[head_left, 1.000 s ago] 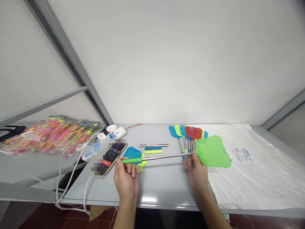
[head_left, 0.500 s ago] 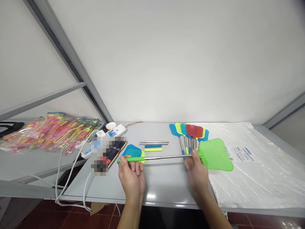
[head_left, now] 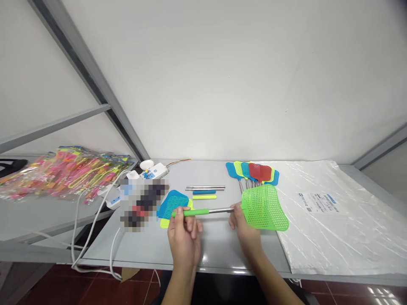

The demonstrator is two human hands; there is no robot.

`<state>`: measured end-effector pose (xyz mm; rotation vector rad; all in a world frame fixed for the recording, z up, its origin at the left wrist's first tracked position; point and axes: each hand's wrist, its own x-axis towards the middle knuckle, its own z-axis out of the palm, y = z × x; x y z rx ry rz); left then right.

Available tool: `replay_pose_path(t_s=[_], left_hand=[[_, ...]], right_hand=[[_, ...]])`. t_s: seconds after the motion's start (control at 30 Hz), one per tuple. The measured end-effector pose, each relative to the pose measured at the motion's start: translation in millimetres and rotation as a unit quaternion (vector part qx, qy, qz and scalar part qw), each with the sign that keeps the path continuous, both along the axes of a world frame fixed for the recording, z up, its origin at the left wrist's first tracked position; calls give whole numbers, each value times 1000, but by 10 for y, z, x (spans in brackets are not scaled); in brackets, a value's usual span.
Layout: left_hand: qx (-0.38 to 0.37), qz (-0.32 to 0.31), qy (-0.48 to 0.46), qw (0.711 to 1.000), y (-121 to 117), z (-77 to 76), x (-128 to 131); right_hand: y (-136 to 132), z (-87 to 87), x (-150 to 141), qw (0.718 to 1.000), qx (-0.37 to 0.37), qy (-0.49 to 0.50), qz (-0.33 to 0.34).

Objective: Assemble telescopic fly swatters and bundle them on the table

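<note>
A green fly swatter (head_left: 264, 208) with a telescopic metal rod is held level above the table between my two hands. My left hand (head_left: 184, 237) grips its green handle, thumb on top. My right hand (head_left: 246, 231) pinches the rod close to the mesh head. Behind the left hand lie blue and yellow-green swatter heads (head_left: 174, 204), partly covered by it. Beyond the rod lie thin metal rods (head_left: 205, 187), a blue handle (head_left: 204, 192) and a yellow-green handle (head_left: 204, 197). Several swatters with blue, yellow and red heads (head_left: 260, 171) form a pile behind the green head.
White plastic sheeting (head_left: 343, 237) with a printed label covers the right of the table (head_left: 216, 254). At left are white power strips (head_left: 157, 171), cables, and a blurred-out object (head_left: 144, 205). Bagged pink and yellow items (head_left: 73, 173) lie on the far left surface.
The swatter's rod has become much shorter as my hands came closer together. My right hand moved left with the head, and my left hand moved slightly right with the handle.
</note>
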<state>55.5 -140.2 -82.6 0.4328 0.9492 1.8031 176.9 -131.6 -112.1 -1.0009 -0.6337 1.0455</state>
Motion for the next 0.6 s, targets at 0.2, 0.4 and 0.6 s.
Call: replay_pose_path(t_s=[0.2, 0.4, 0.6], left_hand=[[9, -71, 68, 995, -36, -40, -308], [-55, -227, 103, 967, -96, -70, -329], [-44, -211, 53, 975, -119, -102, -206]], right_hand=[[56, 112, 270, 997, -25, 51, -54], [113, 173, 431, 1000, 9, 16, -13], [153, 240, 442, 999, 23, 7, 24]])
